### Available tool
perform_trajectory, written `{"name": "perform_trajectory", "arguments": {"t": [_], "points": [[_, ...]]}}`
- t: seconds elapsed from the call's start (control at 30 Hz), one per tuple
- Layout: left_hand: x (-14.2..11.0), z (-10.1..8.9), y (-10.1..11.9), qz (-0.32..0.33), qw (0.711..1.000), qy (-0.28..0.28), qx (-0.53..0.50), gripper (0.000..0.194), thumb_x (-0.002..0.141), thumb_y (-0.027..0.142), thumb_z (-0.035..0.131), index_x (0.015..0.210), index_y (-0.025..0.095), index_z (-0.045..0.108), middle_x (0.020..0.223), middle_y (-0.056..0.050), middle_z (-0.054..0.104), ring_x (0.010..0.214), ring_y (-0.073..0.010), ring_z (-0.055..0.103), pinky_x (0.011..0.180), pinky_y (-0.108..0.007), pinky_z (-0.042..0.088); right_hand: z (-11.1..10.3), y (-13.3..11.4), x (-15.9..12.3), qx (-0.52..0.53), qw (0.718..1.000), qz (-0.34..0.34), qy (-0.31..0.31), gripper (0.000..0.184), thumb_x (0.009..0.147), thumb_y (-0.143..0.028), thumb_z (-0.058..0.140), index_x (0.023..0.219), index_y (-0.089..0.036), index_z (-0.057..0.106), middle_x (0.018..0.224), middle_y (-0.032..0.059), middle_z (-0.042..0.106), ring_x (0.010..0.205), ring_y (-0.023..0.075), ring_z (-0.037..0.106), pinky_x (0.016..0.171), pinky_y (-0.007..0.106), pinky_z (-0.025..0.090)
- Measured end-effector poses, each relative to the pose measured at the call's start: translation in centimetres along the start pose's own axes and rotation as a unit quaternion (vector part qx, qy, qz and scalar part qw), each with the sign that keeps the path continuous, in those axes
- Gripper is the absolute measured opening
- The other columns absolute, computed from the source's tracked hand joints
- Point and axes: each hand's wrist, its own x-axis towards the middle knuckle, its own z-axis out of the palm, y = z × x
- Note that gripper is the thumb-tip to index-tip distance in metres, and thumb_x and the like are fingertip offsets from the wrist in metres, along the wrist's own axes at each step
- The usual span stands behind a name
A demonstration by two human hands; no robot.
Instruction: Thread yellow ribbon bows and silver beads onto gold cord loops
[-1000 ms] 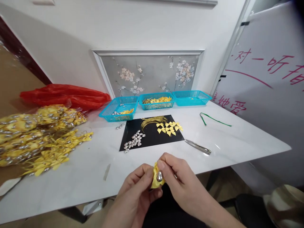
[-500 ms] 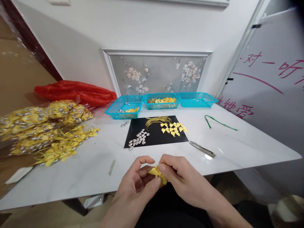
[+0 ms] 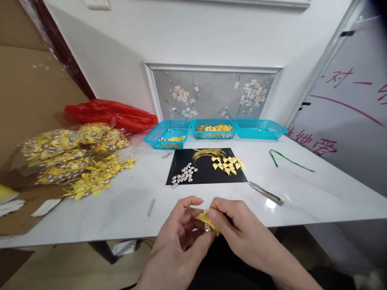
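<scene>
A: Leftmost lot?
B: Yellow sprays (image 3: 93, 179), silver-beaded, heaped on the table (image 3: 127, 213). Could tangle: ends lie loose and crossed.
A: Next?
B: Left hand (image 3: 179, 243): thumb at the lower edge of a yellow piece (image 3: 202, 218), index finger raised apart from it. Other fingers' grip behind: cannot tell.
A: Then?
B: Silver beads (image 3: 185, 174), clustered on the left of a black sheet (image 3: 208, 177). Being rounded, could roll if bumped.
A: Centre?
B: The yellow piece, between both hands by the table's near edge, bearing a silver bead (image 3: 207, 228). Could fall if the pinch slackens; could crease if squeezed hard.
A: Right of that?
B: Right hand (image 3: 242, 225), thumb and forefinger clamped on the piece.
A: Last?
B: Metal snips (image 3: 266, 193), pointed end near the sheet's corner. A careless reach could knock them into the petals (image 3: 229, 164).
</scene>
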Motion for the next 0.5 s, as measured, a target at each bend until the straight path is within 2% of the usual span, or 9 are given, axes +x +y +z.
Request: {"name": "perform_trajectory", "arguments": {"t": [0.07, 0.13, 0.23, 0.3, 0.37, 0.5], "points": [[-0.7, 0.4, 0.3, 0.04, 0.995, 0.078, 0.044, 0.035, 0.075, 0.033, 0.078, 0.108, 0.033, 0.064, 0.104, -0.001, 0.071, 0.094, -0.0221, 0.069, 0.084, -0.032, 0.056, 0.0, -0.4, -0.2, 0.005, 1.0, 0.002, 0.0, 0.032, 0.102, -0.029, 0.041, 0.071, -0.021, 0.043, 0.063, -0.005, 0.046, 0.057, 0.0103, 0.042, 0.054, 0.024, 0.031], [-1.2, 0.7, 0.7, 0.101, 0.981, 0.127, 0.105, 0.027, 0.071, 0.028, 0.081, 0.096, 0.033, 0.071, 0.101, -0.001, 0.07, 0.093, -0.0241, 0.067, 0.085, -0.032, 0.054, -0.1, -0.9, -0.3, 0.012, 1.0, 0.006, 0.002, 0.033, 0.103, -0.03, 0.04, 0.071, -0.021, 0.043, 0.063, -0.0048, 0.046, 0.057, 0.0104, 0.041, 0.054, 0.025, 0.031], [-1.5, 0.7, 1.2, 0.178, 0.961, 0.138, 0.16, 0.012, 0.069, 0.022, 0.083, 0.075, 0.031, 0.077, 0.083, -0.003, 0.068, 0.078, -0.0245, 0.062, 0.072, -0.032, 0.051, -0.2, -1.3, -0.4, 0.019, 1.0, -0.002, 0.007, 0.034, 0.103, -0.03, 0.04, 0.07, -0.021, 0.042, 0.062, -0.0051, 0.043, 0.056, 0.0105, 0.038, 0.053, 0.026, 0.03], [-1.3, 0.6, 1.4, 0.194, 0.959, 0.136, 0.154, 0.009, 0.071, 0.022, 0.081, 0.071, 0.031, 0.078, 0.079, -0.004, 0.067, 0.075, -0.0251, 0.059, 0.069, -0.032, 0.048, -0.2, -1.5, -0.5, 0.034, 0.999, -0.013, 0.007, 0.034, 0.103, -0.031, 0.041, 0.07, -0.021, 0.042, 0.063, -0.0048, 0.045, 0.057, 0.0104, 0.04, 0.054, 0.026, 0.031], [-1.1, 0.2, 1.6, 0.175, 0.967, 0.118, 0.139, 0.004, 0.075, 0.027, 0.078, 0.073, 0.03, 0.077, 0.078, -0.004, 0.067, 0.072, -0.0243, 0.058, 0.066, -0.031, 0.047, -0.2, -1.6, -0.5, 0.05, 0.999, -0.019, 0.006, 0.034, 0.104, -0.032, 0.04, 0.072, -0.021, 0.044, 0.065, -0.0042, 0.048, 0.059, 0.0105, 0.042, 0.055, 0.025, 0.033], [-0.5, -0.8, 1.6, 0.034, 0.996, -0.031, 0.082, 0.024, 0.086, 0.044, 0.068, 0.072, 0.026, 0.07, 0.062, 0.0, 0.057, 0.056, -0.0159, 0.048, 0.054, -0.027, 0.041, -0.3, -1.6, -0.5, 0.071, 0.997, -0.026, 0.0, 0.034, 0.104, -0.033, 0.042, 0.072, -0.021, 0.044, 0.065, -0.0049, 0.046, 0.059, 0.0104, 0.04, 0.055, 0.025, 0.032]]}}
